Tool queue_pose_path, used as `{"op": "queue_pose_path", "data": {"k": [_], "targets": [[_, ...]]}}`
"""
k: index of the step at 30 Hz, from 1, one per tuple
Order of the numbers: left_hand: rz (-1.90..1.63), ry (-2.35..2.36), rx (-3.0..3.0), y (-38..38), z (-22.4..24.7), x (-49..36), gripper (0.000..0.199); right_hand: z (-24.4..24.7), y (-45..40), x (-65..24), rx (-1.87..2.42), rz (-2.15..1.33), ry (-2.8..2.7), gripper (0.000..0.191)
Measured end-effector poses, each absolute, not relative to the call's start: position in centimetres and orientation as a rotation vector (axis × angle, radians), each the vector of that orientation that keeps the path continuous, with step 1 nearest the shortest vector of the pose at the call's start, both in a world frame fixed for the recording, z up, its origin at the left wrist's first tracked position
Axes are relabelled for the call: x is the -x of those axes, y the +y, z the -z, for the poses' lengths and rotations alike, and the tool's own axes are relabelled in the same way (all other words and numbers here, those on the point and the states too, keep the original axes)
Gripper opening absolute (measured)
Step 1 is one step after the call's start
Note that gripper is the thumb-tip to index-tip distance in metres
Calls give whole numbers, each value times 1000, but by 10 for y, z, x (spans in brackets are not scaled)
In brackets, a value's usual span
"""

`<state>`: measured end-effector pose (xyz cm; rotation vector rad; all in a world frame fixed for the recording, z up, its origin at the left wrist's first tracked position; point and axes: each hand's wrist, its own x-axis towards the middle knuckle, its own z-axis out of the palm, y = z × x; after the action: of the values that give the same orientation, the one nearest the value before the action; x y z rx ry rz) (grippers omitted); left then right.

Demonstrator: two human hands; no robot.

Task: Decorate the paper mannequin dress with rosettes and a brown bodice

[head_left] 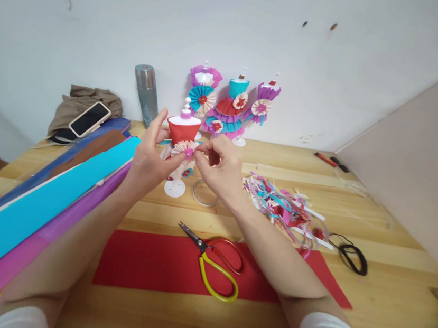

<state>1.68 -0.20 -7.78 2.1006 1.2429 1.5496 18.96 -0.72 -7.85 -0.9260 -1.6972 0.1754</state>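
Note:
A small white dress form (pixel 185 121) with a red crepe-paper top stands upright between my two hands. At its waist sits a cream pleated paper rosette (pixel 181 147) with a pink centre. My left hand (pixel 152 150) is closed around the form's left side, its thumb against the rosette. From the other side my right hand (pixel 221 164) pinches the rosette's right edge; its fingertips partly hide what is between them. Below, the form's round white base (pixel 175 188) shows over the table. Smaller red and blue paper flowers decorate the lower part.
Scissors (pixel 203 246) lie on a red paper strip (pixel 143 261) in front. Paper scraps (pixel 277 206) and a black cord (pixel 353 255) are at right. Paper sheets (pixel 49 207), a phone (pixel 90 119) and a flask (pixel 146 94) occupy the left. Three decorated dress forms (pixel 236 107) stand behind.

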Motion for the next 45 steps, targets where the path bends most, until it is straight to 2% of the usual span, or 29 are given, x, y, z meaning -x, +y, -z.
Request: {"op": "queue_pose_path", "data": {"k": [11, 24, 35, 45], "targets": [[-1594, 1238, -2144, -3, 78, -19, 89, 78, -7, -187, 996, -317, -1679, 17], [-1554, 1237, -2192, 0, 78, -14, 90, 79, -9, -188, 954, -113, -1770, 22], [-1585, 1256, -2126, 3, 78, -11, 89, 78, -10, -183, 968, -278, -1760, 24], [-1530, 1277, -2169, -3, 75, -14, 89, 79, -5, -178, 1095, -620, -1595, 24]]}}
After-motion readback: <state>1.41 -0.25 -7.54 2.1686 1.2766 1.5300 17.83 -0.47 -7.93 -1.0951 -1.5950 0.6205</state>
